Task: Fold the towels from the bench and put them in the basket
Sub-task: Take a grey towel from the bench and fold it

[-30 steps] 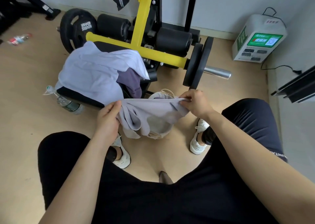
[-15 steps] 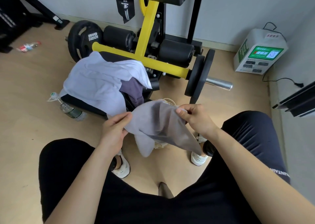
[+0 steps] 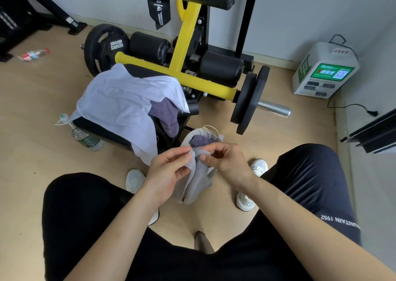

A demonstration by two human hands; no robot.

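On the wooden floor (image 3: 42, 152) beside a black bench (image 3: 111, 133) heaped with pale towels (image 3: 120, 103), the left hand (image 3: 169, 171) and right hand (image 3: 227, 163) each pinched the top edge of a small grey towel (image 3: 199, 180), fingers closed, above a basket (image 3: 205, 135) by the feet.

Grey towel (image 3: 198, 177) in hands; pale lavender towel (image 3: 120, 107) and purple towel (image 3: 168, 114) on black bench (image 3: 100, 128). Yellow frame (image 3: 186, 45), black plates (image 3: 102, 47), tan floor (image 3: 32, 152), white shoes (image 3: 134, 180).
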